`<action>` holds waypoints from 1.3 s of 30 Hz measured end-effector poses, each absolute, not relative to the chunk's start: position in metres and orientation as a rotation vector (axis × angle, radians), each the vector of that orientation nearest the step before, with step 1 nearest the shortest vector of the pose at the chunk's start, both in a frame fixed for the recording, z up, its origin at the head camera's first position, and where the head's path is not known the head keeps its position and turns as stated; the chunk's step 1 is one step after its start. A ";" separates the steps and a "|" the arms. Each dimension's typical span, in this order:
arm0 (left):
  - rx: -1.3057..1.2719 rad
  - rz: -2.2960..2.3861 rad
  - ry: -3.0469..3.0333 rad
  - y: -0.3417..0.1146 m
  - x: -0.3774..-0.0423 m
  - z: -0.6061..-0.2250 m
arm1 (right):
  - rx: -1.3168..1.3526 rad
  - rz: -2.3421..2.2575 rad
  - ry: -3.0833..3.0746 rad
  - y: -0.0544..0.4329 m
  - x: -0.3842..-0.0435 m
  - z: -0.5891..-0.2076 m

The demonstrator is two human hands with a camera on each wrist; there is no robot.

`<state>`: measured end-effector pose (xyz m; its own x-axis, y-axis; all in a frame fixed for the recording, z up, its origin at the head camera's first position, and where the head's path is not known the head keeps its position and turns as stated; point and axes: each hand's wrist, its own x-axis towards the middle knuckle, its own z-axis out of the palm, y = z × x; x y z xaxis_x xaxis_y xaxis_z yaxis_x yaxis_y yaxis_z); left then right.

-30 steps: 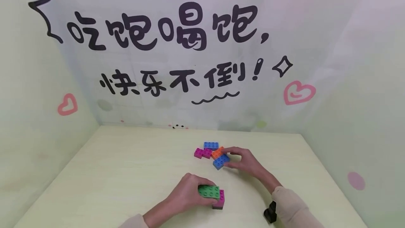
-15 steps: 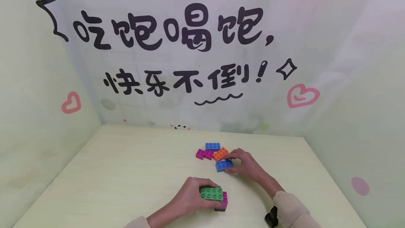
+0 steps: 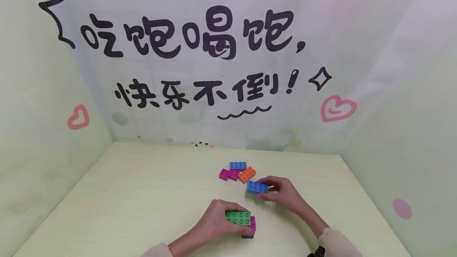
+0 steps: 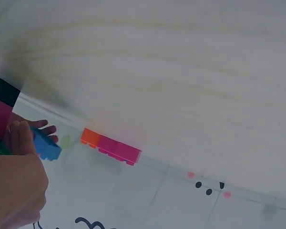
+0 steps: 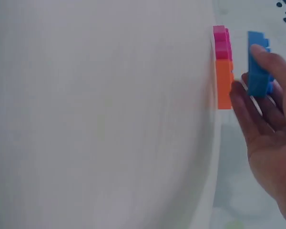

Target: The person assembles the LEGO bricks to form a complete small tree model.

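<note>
My left hand (image 3: 214, 222) grips a stack of toy building bricks near the front of the table. A green brick (image 3: 238, 218) tops it, set off to one side over a magenta brick (image 3: 253, 227), and a dark brick (image 4: 5, 92) forms the bottom. Fingers and thumb hide part of the stack. Farther back and to the right, my right hand (image 3: 285, 194) pinches a blue brick (image 3: 257, 187) by its right end, studs facing up. In the right wrist view the thumb lies on one side of that blue brick (image 5: 258, 71), clear of the tabletop.
Behind the right hand lie an orange brick (image 3: 247, 175), two small magenta bricks (image 3: 224, 175) and another blue brick (image 3: 238, 165), close together. A pale printed backdrop (image 3: 171, 126) encloses the table (image 3: 118, 193) at the back and sides. Something black (image 3: 317, 252) sits at the right sleeve.
My right hand has drawn the blue brick away from the orange one, toward me and slightly right, turning it and lifting it. The left hand keeps its grip on the stack almost unmoved.
</note>
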<state>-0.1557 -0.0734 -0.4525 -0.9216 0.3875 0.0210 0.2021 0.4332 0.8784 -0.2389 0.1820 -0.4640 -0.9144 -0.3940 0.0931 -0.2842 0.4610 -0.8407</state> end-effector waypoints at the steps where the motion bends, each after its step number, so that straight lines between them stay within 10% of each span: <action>1: 0.515 1.488 2.494 -0.073 -0.156 -0.452 | -0.581 -1.496 2.539 0.184 -0.232 -0.460; 14: 0.496 1.511 2.467 -0.074 -0.155 -0.452 | -0.598 -1.622 2.307 0.191 -0.173 -0.438; 39: 0.496 1.500 2.471 -0.072 -0.154 -0.452 | -0.569 -1.564 2.321 0.197 -0.162 -0.442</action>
<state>-0.1537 -0.0723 -0.4524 -0.9216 0.3881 -0.0034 0.1762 0.4260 0.8874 -0.1623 0.1967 -0.4421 -0.8817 -0.4715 -0.0150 -0.1634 0.3349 -0.9280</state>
